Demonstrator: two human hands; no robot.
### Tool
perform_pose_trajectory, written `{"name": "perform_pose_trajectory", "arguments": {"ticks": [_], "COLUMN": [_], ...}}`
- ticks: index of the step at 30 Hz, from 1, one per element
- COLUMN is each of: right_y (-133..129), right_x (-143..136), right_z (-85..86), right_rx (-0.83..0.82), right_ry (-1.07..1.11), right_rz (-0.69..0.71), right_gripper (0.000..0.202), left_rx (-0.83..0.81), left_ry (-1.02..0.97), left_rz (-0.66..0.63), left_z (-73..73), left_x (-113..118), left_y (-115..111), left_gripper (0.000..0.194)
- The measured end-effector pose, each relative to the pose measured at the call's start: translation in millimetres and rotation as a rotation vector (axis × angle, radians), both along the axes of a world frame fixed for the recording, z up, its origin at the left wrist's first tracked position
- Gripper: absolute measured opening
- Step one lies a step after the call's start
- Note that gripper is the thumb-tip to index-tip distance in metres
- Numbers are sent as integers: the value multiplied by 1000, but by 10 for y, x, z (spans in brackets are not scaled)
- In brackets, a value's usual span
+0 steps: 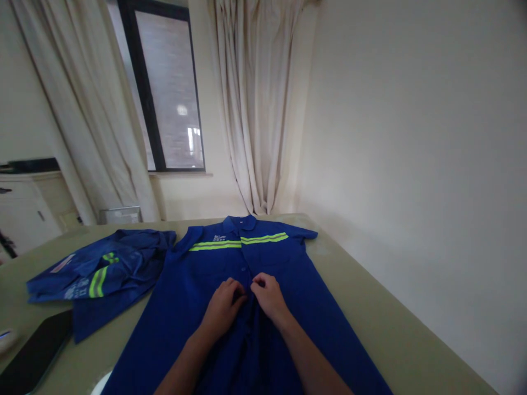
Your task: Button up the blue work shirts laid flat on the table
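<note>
A blue work shirt with yellow-green reflective stripes lies spread out, front side up, its collar at the far end. Both hands are at its front opening, below the chest stripe. My left hand has curled fingers at the left side of the opening; what its fingertips hold is too small to make out. Close beside it, my right hand pinches the shirt's front edge between thumb and finger. A button shows just above the hands.
A crumpled blue garment with reflective stripes lies left of the shirt on the greenish table. Nearer are a black flat object and part of a white round thing. A wall borders the right; curtains and a window stand behind.
</note>
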State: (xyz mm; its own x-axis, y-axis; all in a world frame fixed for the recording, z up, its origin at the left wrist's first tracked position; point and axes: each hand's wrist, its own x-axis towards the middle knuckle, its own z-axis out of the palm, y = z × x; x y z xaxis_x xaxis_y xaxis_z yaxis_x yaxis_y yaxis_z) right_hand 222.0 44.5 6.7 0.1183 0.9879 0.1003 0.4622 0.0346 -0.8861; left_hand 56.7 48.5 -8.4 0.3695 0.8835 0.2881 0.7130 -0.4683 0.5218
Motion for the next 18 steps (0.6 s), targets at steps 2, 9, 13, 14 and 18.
{"name": "perform_pose_trajectory", "arguments": {"ticks": [2,9,13,14,18], "right_y": [3,-56,-119,-135,-144], "right_x": [-39,-70,-78,-87,-118], "right_z": [-16,-11,49,60,52], "right_rx": [29,31,24,20,34], "right_ry": [36,-14,-72,-85,-68], "right_rz": [39,59,44,38,11], "right_gripper": [17,21,20,18,14], "left_rx": [-52,-63,10,34,113], "left_ry": [-72,-241,-243,-232,-167], "left_rz": [1,12,-75,-95,-112], "left_z": [-11,8,-19,-16,40], "left_x": [-51,-65,-60,-59,-47], "left_y": [19,21,3,-8,-59], "left_gripper": [8,10,15,18,30]}}
